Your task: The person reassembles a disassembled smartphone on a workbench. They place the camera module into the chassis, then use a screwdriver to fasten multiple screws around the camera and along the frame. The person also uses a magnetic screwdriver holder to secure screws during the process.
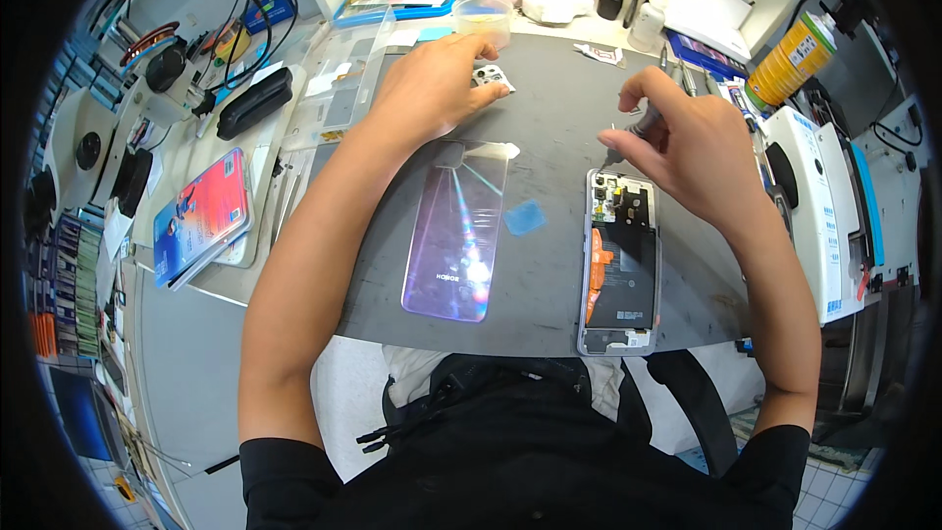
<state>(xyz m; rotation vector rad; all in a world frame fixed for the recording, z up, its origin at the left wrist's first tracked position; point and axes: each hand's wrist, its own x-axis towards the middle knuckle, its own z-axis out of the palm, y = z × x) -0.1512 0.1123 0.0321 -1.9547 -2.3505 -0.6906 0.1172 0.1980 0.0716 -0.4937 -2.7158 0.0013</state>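
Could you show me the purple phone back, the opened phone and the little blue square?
Purple phone back (455, 234): head view, middle of its shiny surface.
Opened phone (629, 267): head view, its dark inside, around the middle.
Blue square (525, 218): head view, its centre.

Lettering noted on five items. Purple back cover (453, 226) on bench (540, 285): one short line of pale capitals, lower half, legible to me. Black battery (630, 275) in opened phone (656, 285): fine pale print, too small for me to read. Yellow can (791, 61): print on pale panel, unresolved. White boxy device (812, 211): blue lettering along side, unreadable. Small white packet (599, 55): dark and red marks, I cannot make out.
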